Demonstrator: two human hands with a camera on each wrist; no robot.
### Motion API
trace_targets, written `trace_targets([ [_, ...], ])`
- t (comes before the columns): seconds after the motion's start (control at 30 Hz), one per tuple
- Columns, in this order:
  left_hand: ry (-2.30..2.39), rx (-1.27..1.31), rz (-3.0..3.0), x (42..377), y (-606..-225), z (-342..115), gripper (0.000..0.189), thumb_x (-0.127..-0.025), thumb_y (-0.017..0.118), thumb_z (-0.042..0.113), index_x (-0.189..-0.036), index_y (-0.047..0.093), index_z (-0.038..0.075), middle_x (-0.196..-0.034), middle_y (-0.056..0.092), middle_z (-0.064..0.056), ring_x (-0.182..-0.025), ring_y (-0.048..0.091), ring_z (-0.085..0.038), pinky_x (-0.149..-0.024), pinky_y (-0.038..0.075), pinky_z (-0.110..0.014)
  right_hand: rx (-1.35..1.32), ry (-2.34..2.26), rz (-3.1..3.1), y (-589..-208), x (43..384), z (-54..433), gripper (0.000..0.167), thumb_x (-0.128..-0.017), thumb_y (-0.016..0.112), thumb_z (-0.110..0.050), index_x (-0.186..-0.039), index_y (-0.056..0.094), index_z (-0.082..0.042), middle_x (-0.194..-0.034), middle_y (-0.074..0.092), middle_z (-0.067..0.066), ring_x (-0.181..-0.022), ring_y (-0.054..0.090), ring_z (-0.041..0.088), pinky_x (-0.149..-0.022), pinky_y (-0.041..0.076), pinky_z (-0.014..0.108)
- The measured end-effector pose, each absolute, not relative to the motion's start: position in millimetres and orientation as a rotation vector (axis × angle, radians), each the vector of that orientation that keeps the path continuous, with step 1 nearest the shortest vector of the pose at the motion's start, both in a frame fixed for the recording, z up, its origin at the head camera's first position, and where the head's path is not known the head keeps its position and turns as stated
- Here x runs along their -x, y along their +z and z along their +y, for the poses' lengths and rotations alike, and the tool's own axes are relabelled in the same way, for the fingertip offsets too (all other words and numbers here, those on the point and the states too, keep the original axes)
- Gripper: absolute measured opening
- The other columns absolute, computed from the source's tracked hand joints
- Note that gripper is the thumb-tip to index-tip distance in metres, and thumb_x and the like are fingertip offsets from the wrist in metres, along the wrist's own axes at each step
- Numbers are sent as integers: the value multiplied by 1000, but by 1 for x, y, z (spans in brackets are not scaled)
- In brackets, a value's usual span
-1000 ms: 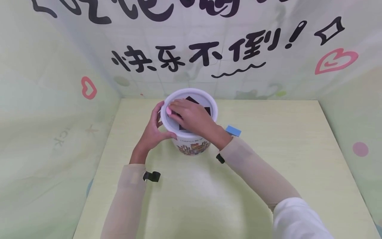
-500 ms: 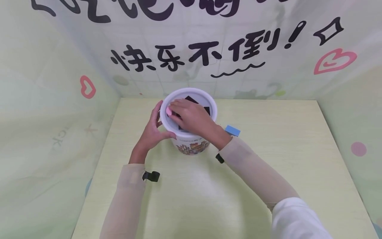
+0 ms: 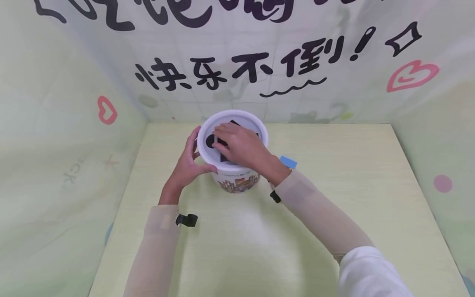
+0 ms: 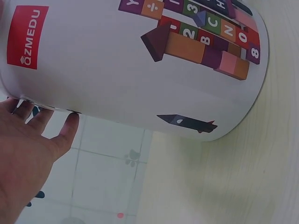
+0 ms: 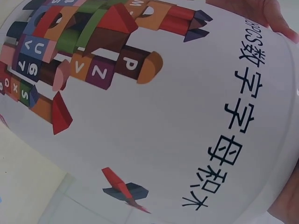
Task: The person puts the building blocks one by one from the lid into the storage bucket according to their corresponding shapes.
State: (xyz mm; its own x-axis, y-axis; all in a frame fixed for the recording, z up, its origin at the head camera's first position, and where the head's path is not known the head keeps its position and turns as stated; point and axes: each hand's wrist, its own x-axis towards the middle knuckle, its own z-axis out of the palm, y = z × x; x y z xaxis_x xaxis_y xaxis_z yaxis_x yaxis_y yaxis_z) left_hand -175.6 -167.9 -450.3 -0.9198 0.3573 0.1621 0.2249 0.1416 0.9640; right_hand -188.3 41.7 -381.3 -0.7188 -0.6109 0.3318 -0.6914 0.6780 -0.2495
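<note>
A white bucket with printed toy-block pictures stands on the table, its top cut with dark shaped holes. My left hand grips its left side, thumb at the front of the rim and fingers spread round the side; in the left wrist view the fingertips meet the bucket wall. Over the top lies my right hand, thumb and fingers apart beside a dark round hole, with nothing visible between them. It covers part of the other holes. The right wrist view shows mostly the printed bucket side.
A blue block lies on the table just right of the bucket, partly behind my right wrist. Behind the table rises a printed fabric backdrop, with more fabric along both sides.
The pink piece that my right fingers pinched at the left of the bucket top is gone from sight. The round hole there now shows dark, and the fingers have parted. My left hand keeps its grip.
</note>
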Motion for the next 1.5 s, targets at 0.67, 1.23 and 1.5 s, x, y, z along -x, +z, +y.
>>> trace_targets([
  [0.67,1918,-590,2260,176,-445,-165,120,-67,91,26,-156,11,12,-158,24,-5,-143,27,-28,-113,29,-54,-973,541,-2702,-379,189,57,42,-98,56,-33,-130,62,-6,-133,61,9,-131,51,22,-114,33,33],
  [1.23,1912,-578,2281,169,-430,-163,120,-64,92,31,-155,15,12,-156,27,-7,-141,29,-28,-112,30,-55,-783,518,-2770,-373,188,95,43,-99,53,-36,-132,61,-9,-137,58,7,-132,49,23,-111,39,38],
  [1.5,1929,-570,2270,165,-424,-161,122,-63,93,30,-155,16,9,-156,28,-8,-141,30,-27,-113,29,-55,-747,544,-2713,-373,185,119,41,-98,56,-32,-129,63,-5,-133,61,10,-130,51,26,-109,41,41],
])
